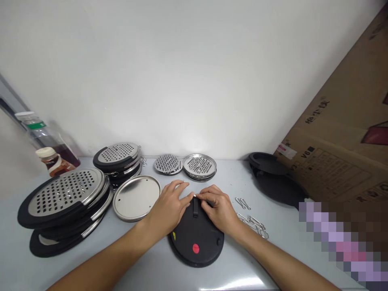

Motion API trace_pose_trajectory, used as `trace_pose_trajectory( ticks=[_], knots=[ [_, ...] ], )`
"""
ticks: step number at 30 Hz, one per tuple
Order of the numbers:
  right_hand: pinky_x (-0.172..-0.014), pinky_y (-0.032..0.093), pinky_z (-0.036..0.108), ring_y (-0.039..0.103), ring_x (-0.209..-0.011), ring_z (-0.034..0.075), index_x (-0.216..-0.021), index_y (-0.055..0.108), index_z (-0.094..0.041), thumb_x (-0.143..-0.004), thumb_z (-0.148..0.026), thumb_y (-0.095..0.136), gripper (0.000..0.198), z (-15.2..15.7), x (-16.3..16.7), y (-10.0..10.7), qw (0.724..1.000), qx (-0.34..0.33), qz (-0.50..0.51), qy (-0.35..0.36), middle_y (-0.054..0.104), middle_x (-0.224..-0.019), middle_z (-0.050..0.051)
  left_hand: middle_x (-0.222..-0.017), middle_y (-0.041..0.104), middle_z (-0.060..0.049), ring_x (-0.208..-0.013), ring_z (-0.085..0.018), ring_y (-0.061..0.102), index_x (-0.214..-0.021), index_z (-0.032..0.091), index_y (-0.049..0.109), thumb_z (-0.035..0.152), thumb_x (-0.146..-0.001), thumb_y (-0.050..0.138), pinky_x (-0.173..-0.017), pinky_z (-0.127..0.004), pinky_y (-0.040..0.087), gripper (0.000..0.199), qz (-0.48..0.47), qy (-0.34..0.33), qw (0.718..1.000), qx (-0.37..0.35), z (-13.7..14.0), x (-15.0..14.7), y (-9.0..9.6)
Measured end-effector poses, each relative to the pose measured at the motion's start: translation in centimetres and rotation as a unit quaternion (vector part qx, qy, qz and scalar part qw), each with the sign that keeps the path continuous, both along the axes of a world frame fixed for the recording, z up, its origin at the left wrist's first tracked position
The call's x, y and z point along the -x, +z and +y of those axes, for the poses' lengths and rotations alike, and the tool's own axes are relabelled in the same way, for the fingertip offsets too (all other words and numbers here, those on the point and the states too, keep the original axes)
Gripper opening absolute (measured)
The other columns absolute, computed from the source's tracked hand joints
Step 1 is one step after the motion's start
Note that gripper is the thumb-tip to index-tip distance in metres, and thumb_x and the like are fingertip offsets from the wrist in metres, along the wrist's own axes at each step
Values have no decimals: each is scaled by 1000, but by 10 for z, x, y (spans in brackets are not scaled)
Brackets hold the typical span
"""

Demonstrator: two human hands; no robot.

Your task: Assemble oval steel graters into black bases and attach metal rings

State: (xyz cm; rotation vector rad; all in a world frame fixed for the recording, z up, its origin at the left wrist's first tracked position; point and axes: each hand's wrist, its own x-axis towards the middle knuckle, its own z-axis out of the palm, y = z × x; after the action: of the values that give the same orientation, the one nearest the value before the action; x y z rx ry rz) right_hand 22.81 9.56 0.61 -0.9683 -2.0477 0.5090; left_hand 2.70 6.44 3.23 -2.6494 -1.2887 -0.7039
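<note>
In front of me on the table lies a black round disc (pixel 197 238) with a short strap (pixel 195 208), a red round sticker and a bit of yellow at its left edge. My left hand (pixel 174 204) comes over its upper left edge, thumb and index fingertips at the strap's top end. From the other side, my right hand (pixel 218 206) pinches at the same spot. A small shiny metal piece (pixel 195 196) shows between the fingertips; most of it is hidden. Wire clips (pixel 254 224) lie loose to the right of my right hand, with a pair of smaller ones behind.
Stacked graters with black rims (pixel 65 194) stand at left, another stack (pixel 118 155) behind. A plain metal disc (pixel 138 198) lies beside them. Grater discs (pixel 200 165) sit near the wall. Bottles (pixel 54 159) stand far left; black round parts (pixel 273 178) lean by a cardboard box (pixel 342 133).
</note>
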Motion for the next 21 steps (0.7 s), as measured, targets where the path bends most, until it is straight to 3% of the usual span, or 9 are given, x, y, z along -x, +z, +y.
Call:
trace_pose_trajectory(
  ticks=[9,21],
  knots=[
    [-81,51,38,61,-90,22,-96,74,-25,-83,-6,54,31,-1,-3,-3,999,-22,29,0,71,-93,6,-129,54,-14,-120,-31,45,-126,20,58,14,-89,55,-94,-52,48,38,-6,19,1000,9,1,0,-5],
    [-80,51,39,61,-87,22,-90,76,-23,-80,-4,54,30,-2,-1,1,1000,11,16,0,70,-87,6,-119,62,-10,-108,-27,50,-122,19,60,7,-90,52,-88,-46,50,35,9,-5,1000,8,0,-1,-6]
  ],
)
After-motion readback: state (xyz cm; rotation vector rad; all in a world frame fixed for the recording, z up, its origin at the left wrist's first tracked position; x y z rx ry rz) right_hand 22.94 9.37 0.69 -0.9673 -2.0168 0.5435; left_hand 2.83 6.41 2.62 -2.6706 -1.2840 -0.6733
